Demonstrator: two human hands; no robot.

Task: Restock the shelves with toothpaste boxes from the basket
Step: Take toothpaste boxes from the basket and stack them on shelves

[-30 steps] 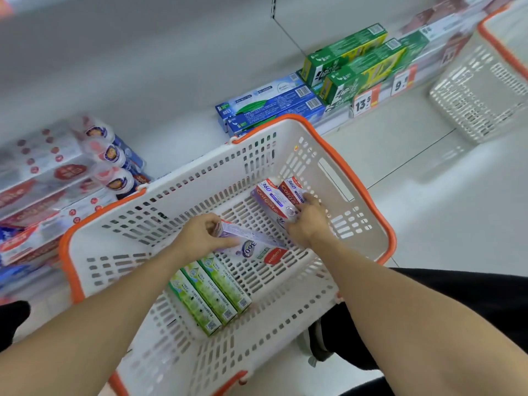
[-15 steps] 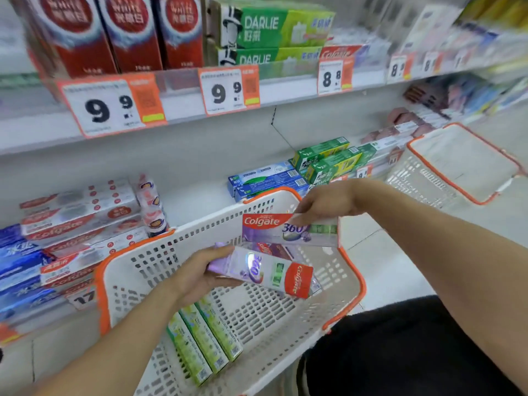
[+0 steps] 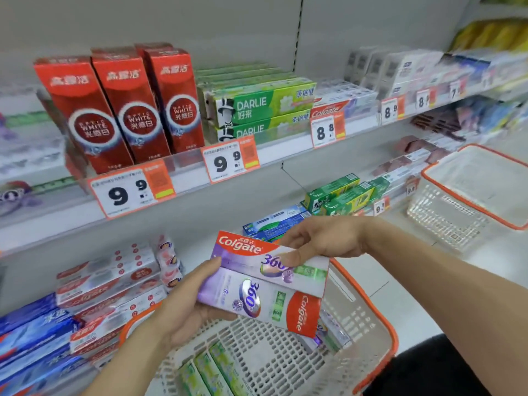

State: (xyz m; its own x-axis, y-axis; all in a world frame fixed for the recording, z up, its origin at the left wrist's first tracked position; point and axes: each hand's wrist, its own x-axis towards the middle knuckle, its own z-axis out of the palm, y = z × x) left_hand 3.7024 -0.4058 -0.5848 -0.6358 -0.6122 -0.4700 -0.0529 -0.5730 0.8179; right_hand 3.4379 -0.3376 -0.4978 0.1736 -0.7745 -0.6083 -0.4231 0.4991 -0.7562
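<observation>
My left hand (image 3: 183, 307) grips the left end of a purple Colgate 360 box (image 3: 257, 302) above the white basket with an orange rim (image 3: 380, 318). Holding a second Colgate 360 box (image 3: 251, 257), my right hand (image 3: 323, 238) pinches it with the thumb on its front; this box lies just above the first and touches it. Green toothpaste boxes (image 3: 211, 370) lie on the basket's floor at the near left, and another purple box (image 3: 331, 335) lies under the held ones.
The upper shelf carries red Optic White boxes (image 3: 120, 110), green Darlie boxes (image 3: 257, 110) and orange price tags (image 3: 131, 190). The lower shelf holds red-and-white Colgate boxes (image 3: 108, 284), blue boxes (image 3: 28, 332) and green boxes (image 3: 340, 195). A second basket (image 3: 468, 201) stands at the right.
Both hands lifted one Colgate 360 box each out of the basket and brought them together. My view tilted up from the basket to the shelves.
</observation>
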